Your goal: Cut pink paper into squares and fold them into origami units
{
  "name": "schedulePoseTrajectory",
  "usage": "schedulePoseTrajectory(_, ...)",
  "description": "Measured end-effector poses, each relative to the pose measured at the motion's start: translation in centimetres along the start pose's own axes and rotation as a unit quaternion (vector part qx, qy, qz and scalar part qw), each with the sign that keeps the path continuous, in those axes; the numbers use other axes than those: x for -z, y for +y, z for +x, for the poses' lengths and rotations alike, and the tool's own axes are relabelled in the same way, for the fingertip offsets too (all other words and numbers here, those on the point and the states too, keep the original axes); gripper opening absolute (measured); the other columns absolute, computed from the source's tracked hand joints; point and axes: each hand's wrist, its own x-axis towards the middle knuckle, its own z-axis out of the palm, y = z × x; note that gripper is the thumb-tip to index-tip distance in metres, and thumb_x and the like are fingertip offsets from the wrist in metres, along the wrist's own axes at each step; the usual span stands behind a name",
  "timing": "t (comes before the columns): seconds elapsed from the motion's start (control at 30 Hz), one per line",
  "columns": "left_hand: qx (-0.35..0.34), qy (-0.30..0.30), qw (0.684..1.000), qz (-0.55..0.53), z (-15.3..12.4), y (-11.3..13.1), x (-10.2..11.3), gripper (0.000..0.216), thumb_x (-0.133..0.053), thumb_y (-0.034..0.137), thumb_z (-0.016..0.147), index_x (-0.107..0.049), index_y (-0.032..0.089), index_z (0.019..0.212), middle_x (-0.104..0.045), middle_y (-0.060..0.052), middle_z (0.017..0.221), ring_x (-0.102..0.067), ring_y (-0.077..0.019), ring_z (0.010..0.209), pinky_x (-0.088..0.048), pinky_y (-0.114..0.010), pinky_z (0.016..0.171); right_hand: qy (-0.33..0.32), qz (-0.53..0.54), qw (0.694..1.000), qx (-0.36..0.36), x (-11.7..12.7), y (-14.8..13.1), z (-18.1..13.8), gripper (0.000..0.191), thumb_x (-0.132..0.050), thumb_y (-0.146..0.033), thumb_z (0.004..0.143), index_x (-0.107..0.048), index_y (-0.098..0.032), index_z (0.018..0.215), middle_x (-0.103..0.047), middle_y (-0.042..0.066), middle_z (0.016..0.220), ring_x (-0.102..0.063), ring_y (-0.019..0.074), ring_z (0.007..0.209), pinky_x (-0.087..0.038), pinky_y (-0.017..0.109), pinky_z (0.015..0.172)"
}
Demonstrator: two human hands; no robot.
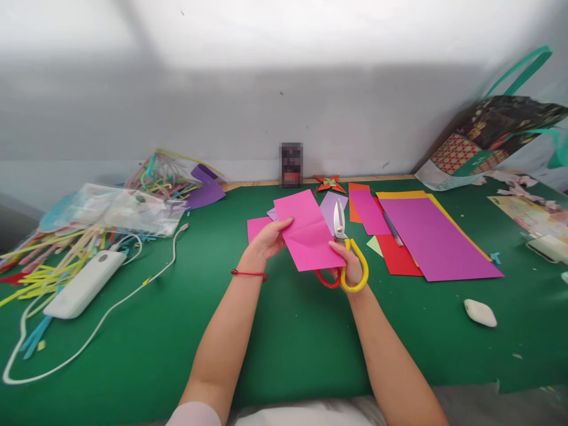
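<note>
A sheet of bright pink paper (306, 231), lightly creased across its middle, is held up between my two hands. My left hand (270, 238) pinches its left edge with the thumb on top. At the lower right corner, the thumb of my right hand (350, 263) presses on the paper. The same hand also carries scissors (339, 220) with one red and one yellow handle loop, blades pointing up and away from me. Behind the sheet, another pink piece (257, 228) and a lilac piece (335, 207) lie on the table, partly covered.
Coloured sheets, a purple one (439, 236) on top, lie at right with a pen (393, 229). A white case (480, 312) sits nearer. At left are a white power bank (84, 284), its cable and paper strips (44, 272). A bag (479, 142) leans against the wall.
</note>
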Motion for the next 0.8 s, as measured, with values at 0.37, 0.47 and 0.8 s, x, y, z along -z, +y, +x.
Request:
schedulePoseTrajectory(0.37,-0.142,0.138,0.98,0.016,0.4,0.4,-0.2,0.015,-0.049,0.021,0.084,-0.059,0.015,0.092,-0.067,-0.005,0.08,-0.063,-0.0151,0.072,-0.051,-0.026,0.065,0.091,-0.071,0.992,0.052,-0.4,0.7,0.8,0.049,-0.05,-0.061,0.069,-0.06,-0.015,0.08,-0.065,0.003,0.051,-0.036,0.0062,0.025,-0.026,0.02,0.024)
schedulePoseTrajectory(0.47,-0.17,0.135,0.969,0.118,0.1,-0.1,-0.9,0.018,-0.053,0.028,0.081,-0.061,0.015,0.091,-0.068,-0.006,0.083,-0.062,-0.0184,0.082,-0.05,-0.025,0.064,0.084,-0.082,0.992,0.056,-0.3,0.9,0.8,0.054,-0.043,-0.069,0.069,-0.058,-0.017,0.074,-0.058,0.0,0.042,-0.034,0.0071,0.024,-0.025,0.021,0.024)
schedulePoseTrajectory(0.8,-0.116,0.105,0.978,0.134,-0.7,-0.2,-1.6,0.02,-0.052,0.033,0.08,-0.061,0.016,0.087,-0.067,-0.006,0.078,-0.061,-0.0168,0.067,-0.047,-0.024,0.053,0.13,-0.036,0.99,0.044,-0.1,0.6,0.8,0.023,-0.069,-0.034,0.058,-0.052,-0.019,0.059,-0.046,-0.006,0.034,-0.038,0.0078,0.025,-0.028,0.02,0.025)
